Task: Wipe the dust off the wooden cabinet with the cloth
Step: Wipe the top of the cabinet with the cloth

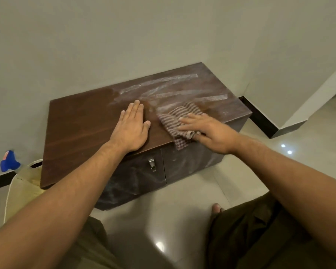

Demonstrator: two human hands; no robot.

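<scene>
A low dark wooden cabinet (81, 121) stands against the wall, with two front doors and a metal handle (152, 165). The left half of its top looks clean; white dust streaks (163, 88) cover the right half. My right hand (208, 131) presses flat on a brown checked cloth (175, 121) near the front edge of the top, fingers spread over it. One corner of the cloth hangs over the front edge. My left hand (132, 129) lies flat and open on the clean part of the top, just left of the cloth.
A cream bag (21, 189) with a blue-capped spray bottle (9, 161) sits on the floor left of the cabinet. Grey wall behind, black skirting (260, 117) to the right, glossy tiled floor in front. My knees and a bare foot (217, 207) are below.
</scene>
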